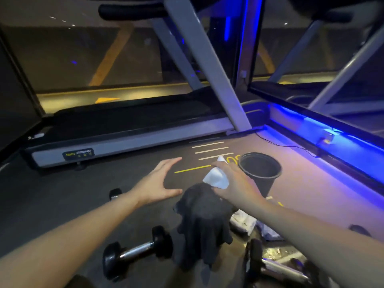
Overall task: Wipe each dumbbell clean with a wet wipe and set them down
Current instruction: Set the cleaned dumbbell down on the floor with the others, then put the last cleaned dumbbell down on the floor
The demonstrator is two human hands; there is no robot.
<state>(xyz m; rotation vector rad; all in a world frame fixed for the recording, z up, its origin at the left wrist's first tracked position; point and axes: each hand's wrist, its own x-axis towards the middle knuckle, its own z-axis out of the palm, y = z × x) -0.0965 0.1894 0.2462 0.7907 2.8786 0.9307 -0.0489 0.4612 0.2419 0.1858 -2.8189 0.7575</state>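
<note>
The right hand [232, 183] pinches a white wet wipe [216, 176] beside the black bin [259, 171]. The left hand [160, 183] hovers, fingers straight and together. 2 dumbbells [137, 251] lie on the floor.

The right hand [232, 183] pinches a white wet wipe [216, 175] beside a black bin [259, 173]; the left hand [160, 183] hovers flat. A dumbbell [137, 250] lies near on the floor [62, 204].

A dumbbell [137, 253] lies left of the draped cloth [204, 221], the bin [259, 173] beyond it, right
</note>
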